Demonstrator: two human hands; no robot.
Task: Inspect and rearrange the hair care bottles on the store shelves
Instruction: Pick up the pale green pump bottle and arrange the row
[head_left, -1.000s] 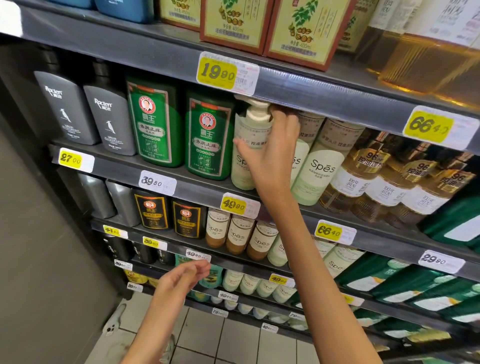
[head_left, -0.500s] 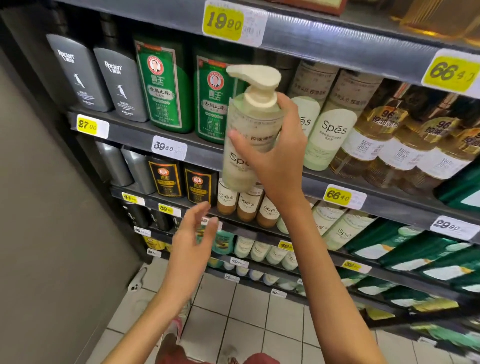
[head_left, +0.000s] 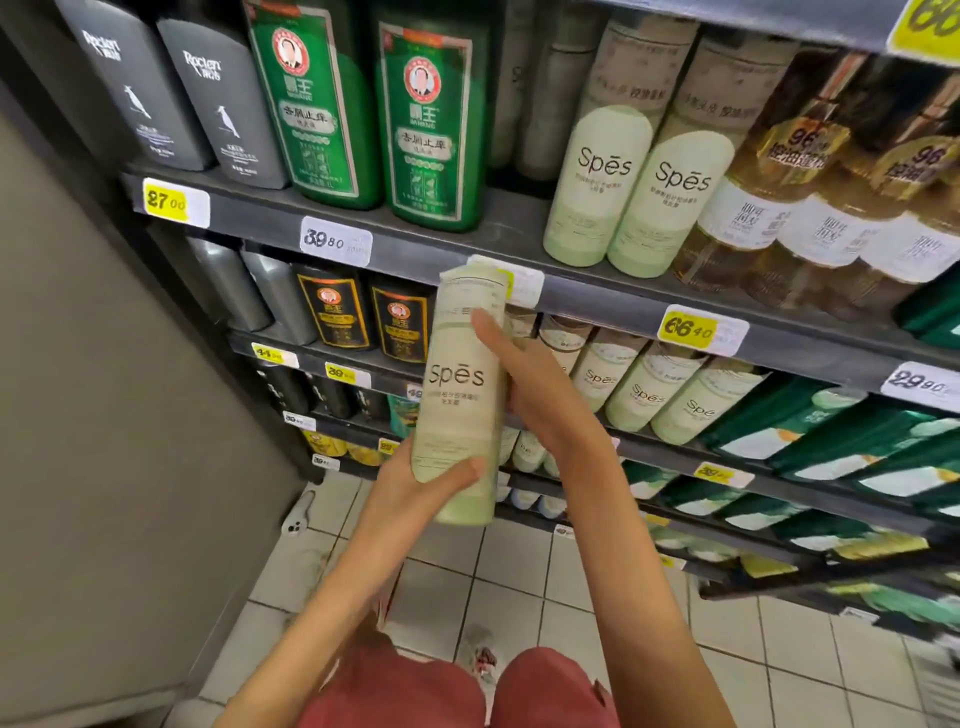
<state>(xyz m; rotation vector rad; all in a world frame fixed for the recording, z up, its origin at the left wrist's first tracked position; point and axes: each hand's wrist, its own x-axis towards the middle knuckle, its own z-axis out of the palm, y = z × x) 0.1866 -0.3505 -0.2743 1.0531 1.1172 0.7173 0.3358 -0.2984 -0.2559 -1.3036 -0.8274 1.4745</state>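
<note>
Bottle (head_left: 464, 395), pale green with a Spēs label, sits upright in both hands, out in front of the shelves and clear of them. The left hand (head_left: 415, 486) cups it low, thumb wrapped across the front just above the base; the right hand (head_left: 530, 384) closes around its right side higher up, index finger laid along the label near the top. Both hands are closed on the one bottle, so the hold looks secure for now.

The risks come from what lies around that hold. Above and to the right of it, two matching Spēs bottles (head_left: 636, 182) stand at the shelf lip, with a dark gap beside them that looks like the empty slot. Pushing the bottle back carelessly could knock those neighbours or the green bottles (head_left: 363, 109) on the gap's other side. Just behind the upper hand, the shelf edge (head_left: 597, 301) and its price tag (head_left: 524, 286) sit close; lifting straight up could catch the pump top, which is hidden here, against that lip. Below the lower hand is bare tiled floor (head_left: 519, 561), so a slip while turning the smooth bottle to read it probably means a drop and a cracked pump.
</note>
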